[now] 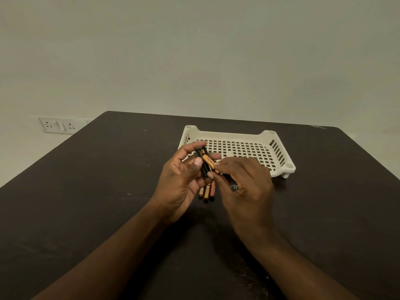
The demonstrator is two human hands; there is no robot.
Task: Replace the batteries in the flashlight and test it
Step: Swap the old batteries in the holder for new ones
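Note:
My left hand (180, 182) grips a small black battery holder (201, 164), held upright above the table with one battery seated in its top end. My right hand (242, 182) pinches a copper-and-black battery (209, 163) by its lower end, and the battery lies tilted against the holder's open side. Three loose batteries (207, 192) lie side by side on the dark table, just below and between my hands. A small round metal part with a spring (234, 187) rests on the table under my right hand, mostly hidden. The flashlight body is not in sight.
A cream perforated plastic tray (279, 146) stands on the dark table (108, 191) just beyond my hands, with nothing in it. A wall socket plate (56, 125) sits at the far left beyond the table's edge. A plain wall rises behind.

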